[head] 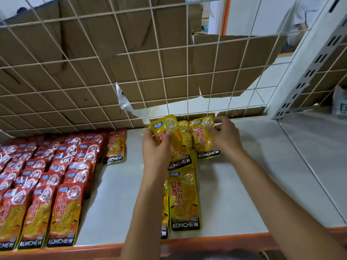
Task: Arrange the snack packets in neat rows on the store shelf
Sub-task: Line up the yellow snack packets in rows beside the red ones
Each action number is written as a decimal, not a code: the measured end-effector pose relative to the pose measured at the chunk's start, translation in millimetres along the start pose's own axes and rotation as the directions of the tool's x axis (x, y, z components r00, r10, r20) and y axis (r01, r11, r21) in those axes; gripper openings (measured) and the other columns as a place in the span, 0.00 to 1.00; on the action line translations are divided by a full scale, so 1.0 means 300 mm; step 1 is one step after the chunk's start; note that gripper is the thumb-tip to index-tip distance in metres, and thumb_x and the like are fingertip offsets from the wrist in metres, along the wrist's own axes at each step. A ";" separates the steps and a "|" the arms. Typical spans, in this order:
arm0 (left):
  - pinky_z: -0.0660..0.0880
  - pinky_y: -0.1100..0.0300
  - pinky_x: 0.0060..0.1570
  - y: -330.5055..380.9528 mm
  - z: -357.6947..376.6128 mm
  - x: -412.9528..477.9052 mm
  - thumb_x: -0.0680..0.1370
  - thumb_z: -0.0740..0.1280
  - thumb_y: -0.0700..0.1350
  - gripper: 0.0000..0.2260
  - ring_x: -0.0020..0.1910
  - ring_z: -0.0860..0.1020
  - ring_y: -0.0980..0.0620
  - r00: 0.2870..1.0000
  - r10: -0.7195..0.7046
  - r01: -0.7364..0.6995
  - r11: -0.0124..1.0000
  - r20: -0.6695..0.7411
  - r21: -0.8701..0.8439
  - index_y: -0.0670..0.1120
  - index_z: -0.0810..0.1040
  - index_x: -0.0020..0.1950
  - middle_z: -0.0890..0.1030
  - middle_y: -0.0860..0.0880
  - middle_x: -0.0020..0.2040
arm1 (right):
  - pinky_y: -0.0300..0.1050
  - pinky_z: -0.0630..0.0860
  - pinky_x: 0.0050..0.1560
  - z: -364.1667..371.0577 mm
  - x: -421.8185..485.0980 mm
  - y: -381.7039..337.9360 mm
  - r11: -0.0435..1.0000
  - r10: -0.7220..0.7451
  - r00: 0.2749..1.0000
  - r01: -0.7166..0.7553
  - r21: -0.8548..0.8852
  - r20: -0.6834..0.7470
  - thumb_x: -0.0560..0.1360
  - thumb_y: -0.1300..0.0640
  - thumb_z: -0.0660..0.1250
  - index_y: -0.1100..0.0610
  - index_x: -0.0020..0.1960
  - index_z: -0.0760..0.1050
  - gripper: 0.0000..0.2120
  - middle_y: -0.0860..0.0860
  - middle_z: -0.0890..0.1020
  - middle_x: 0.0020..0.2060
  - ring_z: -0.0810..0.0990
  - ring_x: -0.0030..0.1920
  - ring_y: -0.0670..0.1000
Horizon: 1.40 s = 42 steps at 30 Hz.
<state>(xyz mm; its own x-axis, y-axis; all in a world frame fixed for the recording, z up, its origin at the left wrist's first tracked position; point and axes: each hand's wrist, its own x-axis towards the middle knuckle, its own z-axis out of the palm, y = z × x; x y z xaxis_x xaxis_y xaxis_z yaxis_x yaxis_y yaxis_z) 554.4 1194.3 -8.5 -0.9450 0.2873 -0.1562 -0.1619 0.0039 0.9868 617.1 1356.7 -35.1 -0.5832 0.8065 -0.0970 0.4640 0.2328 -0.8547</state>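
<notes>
My left hand [156, 147] grips a stack of yellow snack packets [173, 141] near the back of the white shelf [244, 175]. Beside it, my right hand [224, 136] pinches the top of a single yellow packet [204, 139] that stands against the wire back. More yellow packets [185, 199] lie flat in a column running toward the front edge, partly under my left forearm. Red packets [47, 184] fill the shelf's left side in overlapping rows, and one orange-red packet [115, 147] lies at their right end.
A white wire grid [131, 72] forms the shelf back, with brown cardboard boxes [112, 34] behind it. A slotted grey upright [308, 68] stands at the right. The shelf has an orange front lip [206, 241]. A person stands far back at the upper right.
</notes>
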 end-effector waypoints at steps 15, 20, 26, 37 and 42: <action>0.78 0.38 0.49 -0.008 0.030 -0.030 0.78 0.66 0.40 0.06 0.48 0.82 0.43 0.999 0.041 -0.041 0.999 0.036 0.018 0.50 0.74 0.49 0.82 0.46 0.45 | 0.52 0.71 0.46 0.055 -0.055 -0.012 0.831 -0.220 0.975 0.180 -0.526 -0.013 0.79 0.51 0.57 0.58 0.61 0.66 0.14 0.57 0.74 0.57 0.76 0.53 0.64; 0.79 0.39 0.49 -0.001 0.052 -0.045 0.78 0.66 0.41 0.06 0.49 0.82 0.43 0.998 0.033 -0.035 0.999 0.058 0.028 0.50 0.74 0.52 0.82 0.45 0.48 | 0.54 0.72 0.46 0.055 -0.049 -0.013 0.850 -0.180 0.983 0.144 -0.506 -0.022 0.79 0.52 0.56 0.59 0.60 0.66 0.14 0.58 0.74 0.57 0.76 0.53 0.65; 0.79 0.37 0.46 0.003 0.053 -0.060 0.78 0.67 0.43 0.05 0.45 0.81 0.43 0.997 0.045 -0.048 0.997 0.065 0.053 0.50 0.74 0.51 0.81 0.39 0.47 | 0.51 0.71 0.48 0.026 -0.073 -0.044 0.885 -0.202 0.978 0.160 -0.437 -0.050 0.79 0.56 0.57 0.58 0.60 0.70 0.12 0.57 0.75 0.57 0.76 0.54 0.61; 0.73 0.64 0.36 -0.012 0.077 -0.085 0.79 0.65 0.44 0.04 0.38 0.78 0.59 0.986 0.141 -0.156 0.968 0.088 0.195 0.49 0.77 0.53 0.81 0.54 0.42 | 0.62 0.78 0.49 -0.041 -0.128 -0.022 0.937 -0.082 0.995 0.056 0.344 0.061 0.74 0.57 0.68 0.52 0.43 0.77 0.02 0.58 0.84 0.42 0.82 0.46 0.61; 0.75 0.60 0.41 -0.028 0.050 -0.092 0.78 0.65 0.43 0.06 0.41 0.77 0.57 0.970 0.238 -0.240 0.918 0.044 0.316 0.47 0.78 0.55 0.80 0.55 0.43 | 0.42 0.70 0.44 -0.050 -0.092 0.025 0.998 -0.042 0.999 0.043 -0.044 0.014 0.76 0.52 0.66 0.56 0.59 0.74 0.14 0.53 0.82 0.51 0.79 0.52 0.55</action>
<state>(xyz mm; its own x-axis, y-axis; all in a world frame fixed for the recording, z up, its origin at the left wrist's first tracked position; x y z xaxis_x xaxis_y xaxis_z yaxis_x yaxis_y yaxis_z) 586.2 1200.7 -11.7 -0.9430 0.3217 0.0856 0.1678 0.2373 0.9569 646.5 1344.4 -31.2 -0.6116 0.7882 -0.0679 0.4674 0.2907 -0.8349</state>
